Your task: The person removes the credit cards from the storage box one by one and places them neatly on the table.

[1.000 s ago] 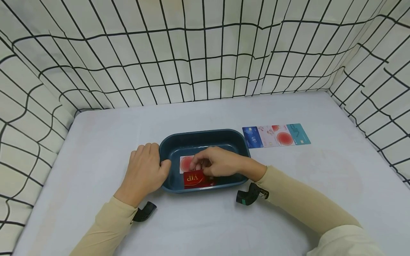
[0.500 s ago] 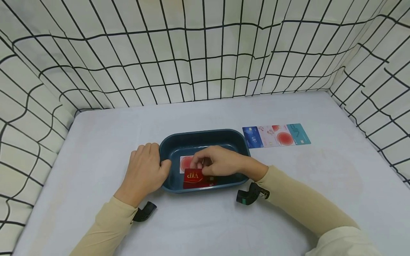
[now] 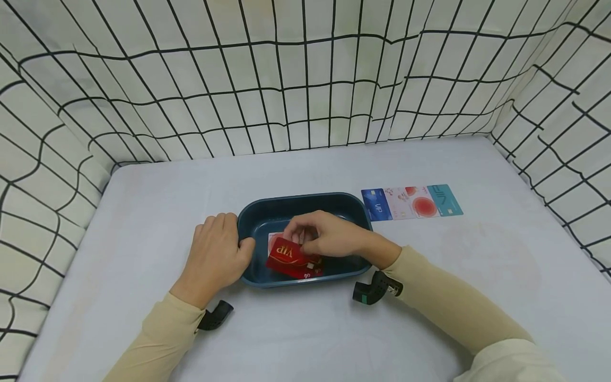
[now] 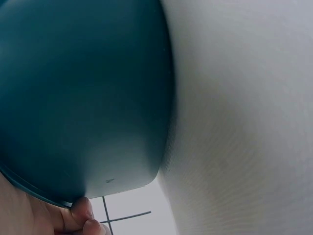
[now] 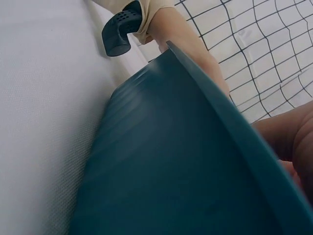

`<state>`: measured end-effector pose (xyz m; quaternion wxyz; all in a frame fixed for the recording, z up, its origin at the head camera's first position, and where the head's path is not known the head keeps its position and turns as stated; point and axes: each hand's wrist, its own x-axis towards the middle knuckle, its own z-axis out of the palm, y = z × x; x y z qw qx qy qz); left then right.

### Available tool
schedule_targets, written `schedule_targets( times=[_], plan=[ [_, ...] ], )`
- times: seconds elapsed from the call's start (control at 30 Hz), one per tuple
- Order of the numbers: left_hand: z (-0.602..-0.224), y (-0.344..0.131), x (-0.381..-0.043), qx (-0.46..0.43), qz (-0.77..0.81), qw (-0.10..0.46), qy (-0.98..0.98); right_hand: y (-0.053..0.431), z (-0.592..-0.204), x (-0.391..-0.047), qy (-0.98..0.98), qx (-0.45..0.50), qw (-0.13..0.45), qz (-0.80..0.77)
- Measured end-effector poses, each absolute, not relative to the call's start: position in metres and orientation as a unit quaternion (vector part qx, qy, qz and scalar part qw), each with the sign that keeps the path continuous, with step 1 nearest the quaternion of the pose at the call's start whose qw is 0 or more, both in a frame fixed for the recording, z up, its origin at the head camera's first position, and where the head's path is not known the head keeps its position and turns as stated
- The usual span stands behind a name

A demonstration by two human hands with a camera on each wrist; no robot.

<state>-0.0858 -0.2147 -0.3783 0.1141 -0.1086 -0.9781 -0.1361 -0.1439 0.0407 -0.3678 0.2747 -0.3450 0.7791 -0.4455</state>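
My left hand [image 3: 217, 249] holds the left end of a dark teal plastic tray [image 3: 305, 198], its thumb over the rim. In the left wrist view, fingertips [image 4: 82, 209] curl at the tray's rim beside its outer wall. Inside the tray, my right hand [image 3: 329, 233] pinches a red VIP card [image 3: 286, 252] between thumb and fingers; the card is tilted, its upper right part hidden by the hand. Behind it the edge of a white card with a red circle [image 3: 272, 238] shows. The right wrist view has mostly the tray's outer wall [image 5: 171, 147], hiding the card.
To the right of the tray, a row of cards lies flat on the white tabletop [image 3: 286, 334]: a blue VIP card [image 3: 377, 205], a pink and white patterned one [image 3: 412, 203] and a teal one [image 3: 445, 200]. Black wire mesh [image 3: 305, 95] encloses the back and sides.
My right hand has moved slightly up and away inside the tray. The red card has lifted and turned with it, covering more of the white card. My left hand stays in place.
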Motion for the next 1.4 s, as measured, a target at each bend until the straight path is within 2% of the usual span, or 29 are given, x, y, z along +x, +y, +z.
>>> schedule_targets(
  times=[0.4, 1.4],
  plan=[
    [-0.3777, -0.2141, -0.0882, -0.112, -0.136, 0.118, -0.977, 0.0412, -0.3673, -0.1447, 0.785, -0.279, 0.258, -0.489],
    [-0.3778, -0.2144, -0.0861, -0.106, -0.143, 0.109, -0.978, 0.0431, -0.3654, -0.1433, 0.740, -0.217, 0.267, -0.578]
  ],
)
